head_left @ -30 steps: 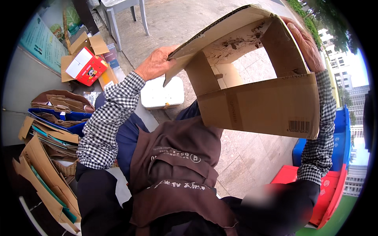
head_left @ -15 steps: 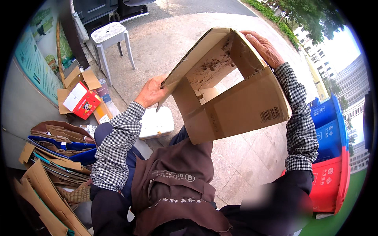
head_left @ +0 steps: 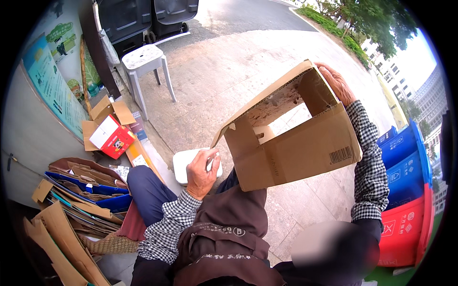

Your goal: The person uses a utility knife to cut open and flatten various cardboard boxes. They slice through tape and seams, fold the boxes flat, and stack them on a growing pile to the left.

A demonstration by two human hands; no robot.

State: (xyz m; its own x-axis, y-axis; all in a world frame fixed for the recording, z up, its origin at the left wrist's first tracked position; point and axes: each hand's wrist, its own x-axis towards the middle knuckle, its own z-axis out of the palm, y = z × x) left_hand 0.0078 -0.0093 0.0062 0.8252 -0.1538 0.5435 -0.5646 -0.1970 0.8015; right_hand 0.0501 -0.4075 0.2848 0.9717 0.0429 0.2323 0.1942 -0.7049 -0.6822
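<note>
A brown cardboard box (head_left: 305, 151), open at its ends, is tilted up in front of me over my lap. Dark scuffed patches mark its inner wall, and the paving shows through it. At the upper right edge, my right hand (head_left: 337, 85) is closed round the cardboard, some of its fingers hidden behind. My left hand (head_left: 202, 174) is off the box, below its left corner, with the fingers curled together. A small pale bit shows between these fingers, too little to name. Behind that hand stands a low white stool or lid-like block (head_left: 183, 164).
To my left, flattened cardboard (head_left: 71, 238) is packed in a blue-edged bag (head_left: 112, 202), near an open carton (head_left: 117, 112) with a red box (head_left: 114, 140) in it. A grey stool (head_left: 143, 55) stands ahead; blue (head_left: 400, 174) and red bins (head_left: 405, 229) line the right.
My left hand has let go of the box's left edge and come down toward me, its fingers curling. In the picture, the box sits lower and further right, still held by my right hand.
</note>
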